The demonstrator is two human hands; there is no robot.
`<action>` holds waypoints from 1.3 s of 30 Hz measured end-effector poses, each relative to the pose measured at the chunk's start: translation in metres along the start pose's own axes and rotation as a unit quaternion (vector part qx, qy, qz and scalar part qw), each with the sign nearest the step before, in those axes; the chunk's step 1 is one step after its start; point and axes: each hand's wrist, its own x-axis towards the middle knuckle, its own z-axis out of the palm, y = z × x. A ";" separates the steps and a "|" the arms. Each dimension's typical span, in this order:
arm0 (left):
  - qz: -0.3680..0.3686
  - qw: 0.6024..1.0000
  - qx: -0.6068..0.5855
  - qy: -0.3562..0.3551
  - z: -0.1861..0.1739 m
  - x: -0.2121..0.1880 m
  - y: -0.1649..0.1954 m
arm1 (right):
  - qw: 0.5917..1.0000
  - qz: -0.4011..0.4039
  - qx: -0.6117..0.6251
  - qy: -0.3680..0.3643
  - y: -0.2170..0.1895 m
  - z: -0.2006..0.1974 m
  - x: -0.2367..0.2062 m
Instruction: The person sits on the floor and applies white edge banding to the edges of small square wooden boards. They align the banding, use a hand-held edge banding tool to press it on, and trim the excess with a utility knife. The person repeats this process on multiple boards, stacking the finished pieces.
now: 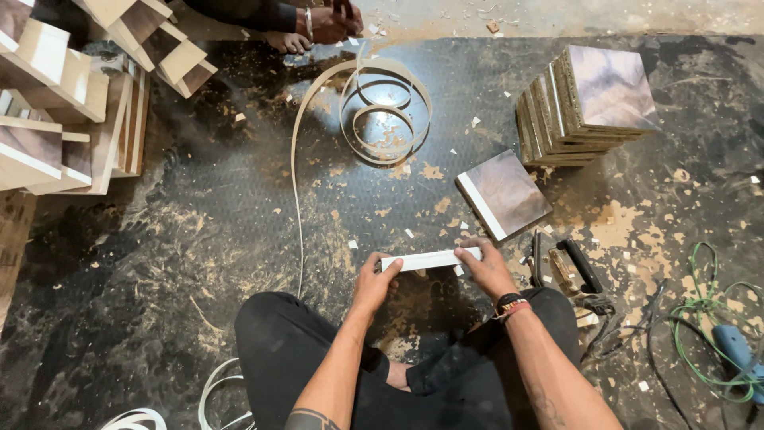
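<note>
I sit on a dark floor and hold a small board (430, 259) upright on its edge, its white banded edge facing up. My left hand (374, 283) grips its left end and my right hand (485, 269) presses on its right end. A similar board (503, 194) with a grey-brown face and white edge lies flat just beyond my right hand. Further right, a stack of the same boards (585, 103) leans on the floor.
A coil of pale edge-banding strip (386, 111) lies ahead, its tail running toward my left knee. Stacked boards (72, 103) fill the left. Another person's hands (314, 28) are at the top. Hand tools (577, 271), green cable (700, 310) and a blue tool (736, 346) lie on the right.
</note>
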 end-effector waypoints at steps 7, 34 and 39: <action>0.013 1.000 -0.020 0.002 0.004 -0.001 -0.002 | 0.998 -0.063 -0.012 0.024 0.001 0.010 -0.009; 0.041 0.991 0.119 0.040 0.008 0.014 -0.001 | 0.867 -0.296 -0.398 -0.048 -0.010 0.001 -0.012; 0.303 0.837 0.428 0.155 0.009 0.015 0.026 | 0.827 -0.264 -0.491 -0.070 -0.010 0.018 0.002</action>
